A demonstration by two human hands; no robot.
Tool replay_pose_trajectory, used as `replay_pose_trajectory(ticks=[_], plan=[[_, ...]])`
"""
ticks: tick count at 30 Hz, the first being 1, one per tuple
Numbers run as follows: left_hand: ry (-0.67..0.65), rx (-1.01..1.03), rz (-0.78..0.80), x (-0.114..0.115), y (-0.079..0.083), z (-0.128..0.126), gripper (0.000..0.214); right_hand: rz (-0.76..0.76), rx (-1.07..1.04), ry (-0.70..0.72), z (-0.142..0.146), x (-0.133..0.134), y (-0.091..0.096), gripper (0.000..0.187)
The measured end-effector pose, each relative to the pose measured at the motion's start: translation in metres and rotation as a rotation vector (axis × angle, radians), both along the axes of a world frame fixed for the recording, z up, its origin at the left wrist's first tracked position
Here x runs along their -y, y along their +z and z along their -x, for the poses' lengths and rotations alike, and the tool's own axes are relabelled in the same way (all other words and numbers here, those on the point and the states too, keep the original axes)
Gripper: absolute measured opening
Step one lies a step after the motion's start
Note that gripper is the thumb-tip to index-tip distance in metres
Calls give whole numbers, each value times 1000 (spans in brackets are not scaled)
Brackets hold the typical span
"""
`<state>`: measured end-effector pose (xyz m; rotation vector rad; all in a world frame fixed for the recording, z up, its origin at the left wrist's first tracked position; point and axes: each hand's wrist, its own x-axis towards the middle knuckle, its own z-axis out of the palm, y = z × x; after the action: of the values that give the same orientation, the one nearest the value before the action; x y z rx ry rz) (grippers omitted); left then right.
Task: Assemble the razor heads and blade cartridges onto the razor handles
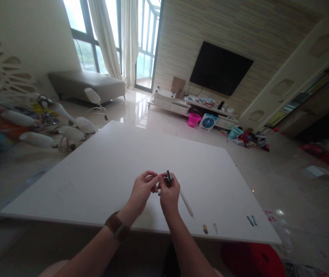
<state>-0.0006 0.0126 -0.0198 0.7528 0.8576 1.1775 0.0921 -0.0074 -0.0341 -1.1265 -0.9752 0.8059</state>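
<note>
My left hand (142, 191) and my right hand (170, 193) meet above the white table (95, 181). A small dark green piece (168, 176) sticks up from the closed fingers of my right hand; its exact kind is too small to tell. Close against it, the fingertips of my left hand are pinched together, and what they hold is hidden. Just right of my right hand, a thin white stick (186, 203) lies on the tabletop. Two short dark green pieces (250, 220) rest near the right corner. A small yellow figure (205, 229) and a small pale piece (215, 228) lie by the front edge.
A red round stool (251, 259) stands under the table's front right corner. Left of the table is a lamp with several white shades (39, 139). Beyond are a grey bench (86, 85), a pink basket (193, 119), a blue fan (208, 122) and a low cabinet (178, 109).
</note>
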Motion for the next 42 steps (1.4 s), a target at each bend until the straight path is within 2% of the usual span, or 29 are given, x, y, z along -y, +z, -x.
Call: replay_pose_trajectory(ticks=[8,22,42], plan=[[4,-28,-23,-7,-2,-1,41,-6,6,-19,1,-6,0,25],[12,-51,-32,1,2,1,38,18,-35,7,4,-1,3,26],[-6,-65,-32,1,5,0,35,33,8,-24,3,-2,-3,27]])
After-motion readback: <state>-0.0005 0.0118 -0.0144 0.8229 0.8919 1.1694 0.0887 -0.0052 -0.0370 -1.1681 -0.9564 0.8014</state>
